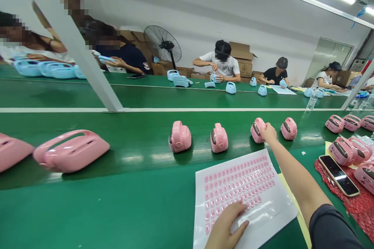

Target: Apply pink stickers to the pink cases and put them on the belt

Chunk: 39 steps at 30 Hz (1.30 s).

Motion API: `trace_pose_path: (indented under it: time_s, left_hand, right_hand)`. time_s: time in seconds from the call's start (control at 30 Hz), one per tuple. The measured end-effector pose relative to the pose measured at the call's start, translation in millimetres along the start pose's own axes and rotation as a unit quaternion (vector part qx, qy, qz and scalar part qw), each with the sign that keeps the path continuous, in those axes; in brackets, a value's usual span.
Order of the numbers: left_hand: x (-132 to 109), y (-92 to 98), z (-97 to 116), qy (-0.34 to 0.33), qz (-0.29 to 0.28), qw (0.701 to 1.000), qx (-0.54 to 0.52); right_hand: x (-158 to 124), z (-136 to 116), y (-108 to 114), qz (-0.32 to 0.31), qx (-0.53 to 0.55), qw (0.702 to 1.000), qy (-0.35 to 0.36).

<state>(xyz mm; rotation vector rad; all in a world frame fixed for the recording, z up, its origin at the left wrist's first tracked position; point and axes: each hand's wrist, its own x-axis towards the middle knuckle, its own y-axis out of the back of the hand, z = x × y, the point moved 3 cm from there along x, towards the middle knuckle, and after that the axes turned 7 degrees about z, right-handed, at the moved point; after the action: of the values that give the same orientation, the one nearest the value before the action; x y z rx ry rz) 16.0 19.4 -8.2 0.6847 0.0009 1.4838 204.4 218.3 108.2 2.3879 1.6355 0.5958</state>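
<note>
My right hand reaches out over the green belt, its fingers round the side of a pink plastic case with a top handle and a dark window. My left hand rests over the lower part of a white sticker sheet, thumb and fingers apart. Rows of small glossy pink stickers cover much of the sheet; its lower right part is bare backing. Similar pink cases stand on the belt: one right of my right hand, two others to the left.
Larger-looking pink cases are at the left. On the right, a phone and more pink cases lie on and around red bubble wrap. A water bottle stands beyond the belt. Across it, several people handle blue cases.
</note>
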Motion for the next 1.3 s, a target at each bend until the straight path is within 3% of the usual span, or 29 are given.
trace_pose_path:
  time_s: [0.2, 0.3, 0.4, 0.47, 0.57, 0.7, 0.77, 0.83, 0.97, 1.07, 1.1, 1.17, 1.23, 1.3]
  left_hand:
    - [-4, -3.7, 3, -0.019, -0.016, 0.999, 0.024]
    - [-6, -6.6, 9, -0.001, -0.05, 0.999, -0.017]
    - [-8, -10.9, 13, 0.059, -0.089, 0.988, -0.109]
    - [-6, -10.3, 12, 0.109, -0.069, 0.975, -0.183]
    - [0, 0.8, 6, 0.18, 0.041, 0.944, -0.274]
    - [10, 26.6, -1, 0.262, 0.247, 0.843, -0.401]
    - [12, 35.8, -2, 0.265, 0.305, 0.794, -0.454]
    - [11, 39.8, -5, 0.239, 0.298, 0.78, -0.495]
    - [-3, 38.6, -24, 0.189, 0.177, 0.818, -0.514]
    - [-8, 42.8, -32, 0.206, 0.174, 0.822, -0.502]
    - [-6, 45.3, -29, 0.214, 0.174, 0.828, -0.488]
    - [2, 51.5, -17, 0.231, 0.171, 0.853, -0.436]
    - [13, 60.2, -4, 0.241, 0.188, 0.89, -0.34]
    - [21, 72.1, 2, 0.241, 0.251, 0.918, -0.191]
  right_hand:
    - [-7, -12, -26, -0.041, 0.017, 0.997, 0.069]
    - [-19, -20, -58, -0.069, 0.013, 0.995, 0.069]
    - [-34, -27, -97, -0.102, 0.01, 0.994, 0.041]
    - [-43, -30, -118, -0.124, 0.019, 0.992, 0.009]
    - [-52, -34, -128, -0.141, 0.053, 0.988, -0.034]
    - [-63, -42, -101, -0.161, 0.134, 0.975, -0.077]
    - [-77, -45, -81, -0.201, 0.179, 0.957, -0.11]
    - [-99, -45, -64, -0.25, 0.211, 0.933, -0.148]
    - [-152, -33, -47, -0.345, 0.262, 0.87, -0.237]
    - [-177, -20, -42, -0.365, 0.335, 0.808, -0.318]
    - [-178, -17, -38, -0.35, 0.349, 0.809, -0.319]
    - [-173, -14, -23, -0.304, 0.338, 0.854, -0.254]
    - [-161, -15, 1, -0.246, 0.272, 0.922, -0.123]
    - [-147, -13, 30, -0.164, 0.159, 0.974, 0.012]
